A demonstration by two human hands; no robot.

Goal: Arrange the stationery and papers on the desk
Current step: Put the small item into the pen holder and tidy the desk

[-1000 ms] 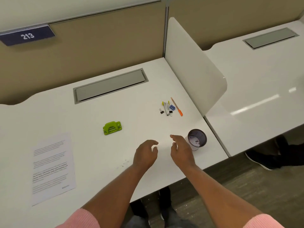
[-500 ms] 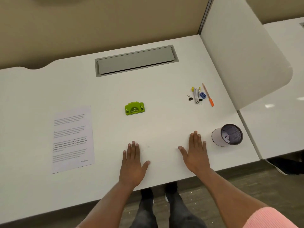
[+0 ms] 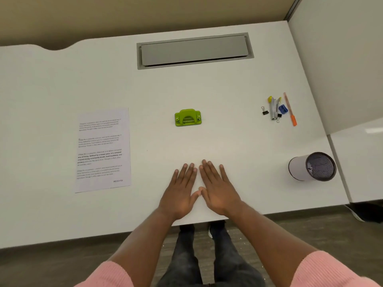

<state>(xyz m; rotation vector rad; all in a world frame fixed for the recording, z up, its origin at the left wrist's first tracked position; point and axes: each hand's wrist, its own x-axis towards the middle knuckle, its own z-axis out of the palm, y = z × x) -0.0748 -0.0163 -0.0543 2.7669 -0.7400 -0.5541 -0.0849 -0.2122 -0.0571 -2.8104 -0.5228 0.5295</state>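
Two flat, empty hands, left hand point(image 3: 179, 192) and right hand point(image 3: 217, 191), fingers extended on the desk point(image 3: 62, 90); green hole punch point(image 3: 187, 117) beyond the fingertips, printed sheet point(image 3: 103, 150) leftward, mesh pen cup point(image 3: 312, 166) rightward.

white desk point(image 3: 228, 90) holds paper point(image 3: 103, 150), punch point(image 3: 187, 117).

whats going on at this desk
A person has the left hand and right hand flat on the desk, holding nothing. The sheet, green punch, small stationery pile and pen cup sit untouched, so arranging hasn't started.
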